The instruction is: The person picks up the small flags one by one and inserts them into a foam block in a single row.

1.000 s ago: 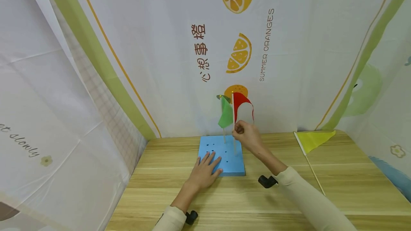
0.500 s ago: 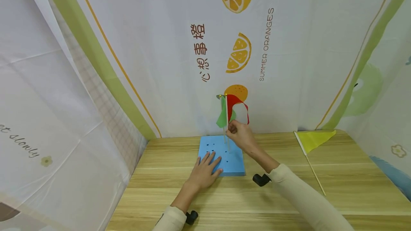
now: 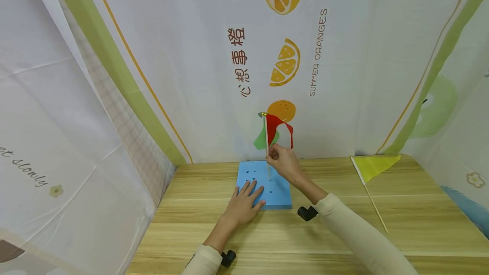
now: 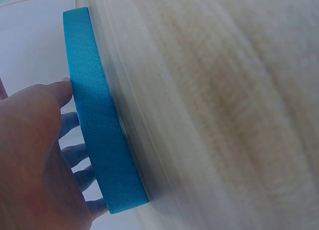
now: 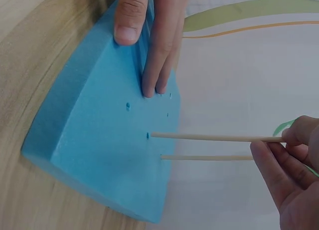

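Observation:
A blue foam block (image 3: 280,196) with several small holes lies on the table. My left hand (image 3: 241,206) rests on its left part, fingers spread; in the left wrist view the thumb is at the top edge of the block's side (image 4: 97,105). Above the block my right hand (image 3: 285,162) pinches the stick of a red flag (image 3: 271,127), held upright. In the right wrist view the tip of this stick (image 5: 209,137) is right at a hole. Behind it a green flag (image 3: 260,140) stands in the block, partly hidden by the red one.
To the right a yellow flag (image 3: 372,167) lies on the wooden table (image 3: 328,241), its stick pointing toward the front. A white curtain (image 3: 198,75) with printed oranges hangs close behind the table's back edge.
My right hand has moved left with the red flag, and the stick's tip has come to a hole near the block's middle. The left hand has stayed on the block.

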Motion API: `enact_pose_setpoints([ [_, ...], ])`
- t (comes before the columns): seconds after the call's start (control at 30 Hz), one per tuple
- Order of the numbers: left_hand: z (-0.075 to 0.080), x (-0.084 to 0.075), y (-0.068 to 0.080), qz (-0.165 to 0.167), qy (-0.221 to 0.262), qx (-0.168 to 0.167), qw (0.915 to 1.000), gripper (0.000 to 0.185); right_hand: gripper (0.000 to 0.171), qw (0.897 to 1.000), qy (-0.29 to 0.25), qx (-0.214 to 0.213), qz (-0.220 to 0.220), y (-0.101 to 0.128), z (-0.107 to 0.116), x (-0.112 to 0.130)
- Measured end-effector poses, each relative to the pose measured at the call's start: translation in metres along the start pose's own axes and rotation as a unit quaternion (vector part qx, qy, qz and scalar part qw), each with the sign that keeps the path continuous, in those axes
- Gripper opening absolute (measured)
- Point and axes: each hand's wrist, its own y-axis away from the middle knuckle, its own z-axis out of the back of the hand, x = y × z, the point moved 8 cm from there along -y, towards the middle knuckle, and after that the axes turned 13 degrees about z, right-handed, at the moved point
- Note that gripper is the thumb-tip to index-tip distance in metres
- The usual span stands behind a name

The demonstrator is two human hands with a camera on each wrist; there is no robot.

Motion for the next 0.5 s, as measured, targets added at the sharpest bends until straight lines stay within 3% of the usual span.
enact_pose_setpoints([
  [0.5, -0.0005, 0.0000, 0.0000, 0.003, 0.000, 0.003, 1.0000, 0.059, 0.007, 1.000, 0.004, -0.004, 0.004, -0.0004, -0.0044, -0.0021],
])
